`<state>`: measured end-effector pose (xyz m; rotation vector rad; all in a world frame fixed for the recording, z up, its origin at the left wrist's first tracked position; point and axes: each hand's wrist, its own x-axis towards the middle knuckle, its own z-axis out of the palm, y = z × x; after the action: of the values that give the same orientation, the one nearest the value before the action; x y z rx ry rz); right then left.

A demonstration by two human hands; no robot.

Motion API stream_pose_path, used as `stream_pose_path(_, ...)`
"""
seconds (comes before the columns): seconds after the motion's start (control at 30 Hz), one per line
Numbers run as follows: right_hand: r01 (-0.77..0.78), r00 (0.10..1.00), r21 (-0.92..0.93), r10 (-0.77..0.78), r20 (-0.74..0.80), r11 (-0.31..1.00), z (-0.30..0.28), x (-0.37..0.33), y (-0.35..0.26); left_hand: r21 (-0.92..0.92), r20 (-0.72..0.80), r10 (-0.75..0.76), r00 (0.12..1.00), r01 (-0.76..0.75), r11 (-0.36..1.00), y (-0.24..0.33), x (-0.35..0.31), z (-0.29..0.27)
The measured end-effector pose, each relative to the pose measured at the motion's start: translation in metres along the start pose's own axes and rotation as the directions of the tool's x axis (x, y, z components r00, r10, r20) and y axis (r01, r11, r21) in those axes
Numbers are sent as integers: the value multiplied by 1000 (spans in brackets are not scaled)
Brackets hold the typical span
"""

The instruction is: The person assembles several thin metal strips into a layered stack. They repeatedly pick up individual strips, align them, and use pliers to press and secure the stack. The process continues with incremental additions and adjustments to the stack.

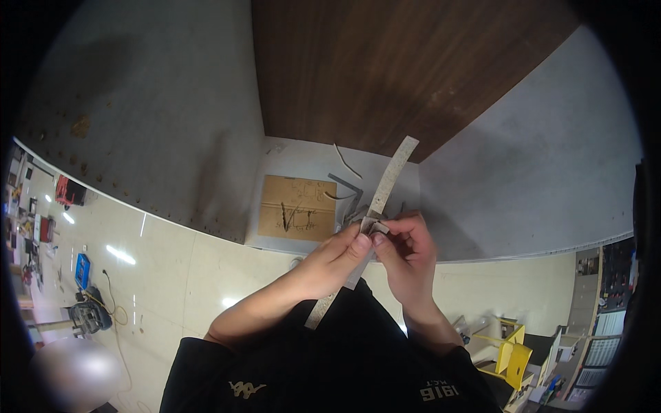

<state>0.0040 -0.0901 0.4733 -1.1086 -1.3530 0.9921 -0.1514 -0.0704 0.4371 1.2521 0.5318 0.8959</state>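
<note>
A long, narrow, speckled strip [392, 175], like an edge of chipboard, slants across in front of my chest, its upper end pointing far right. My left hand [334, 261] is closed around its middle, thumb pressed on top. My right hand [410, 258] pinches a pale, thin band [379, 228] at that same spot, thumb against fingers. The band seems to wrap the strip, and a smooth grey-white length shows below the hands; whether it is tape cannot be told. Fingertips of both hands almost touch and partly hide the band.
An open cabinet with grey side walls [186, 124] and a brown wood-grain panel [413, 62] surrounds the work. On its pale surface lie a marked cardboard piece [296, 206], a grey angled bar [346, 182] and a white cord [348, 162]. A yellow chair [516, 361] stands lower right.
</note>
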Motion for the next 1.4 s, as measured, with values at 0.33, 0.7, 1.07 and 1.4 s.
stream_pose_path(0.33,-20,997,75,14,78,997,-2,6,0,159,139,-11,990,-12,987,10,-3,-6)
stream_pose_path(0.7,463,845,-384,-267,463,799,-20,25,-23,-288,425,42,904,91,953,10,-2,-15)
stream_pose_path(1.07,208,861,-9,-179,476,978,-32,28,-24,-601,563,59,824,360,713,21,5,0)
stream_pose_path(1.4,177,967,329,-225,116,928,-7,5,-38,-763,523,208,826,345,546,21,-5,3)
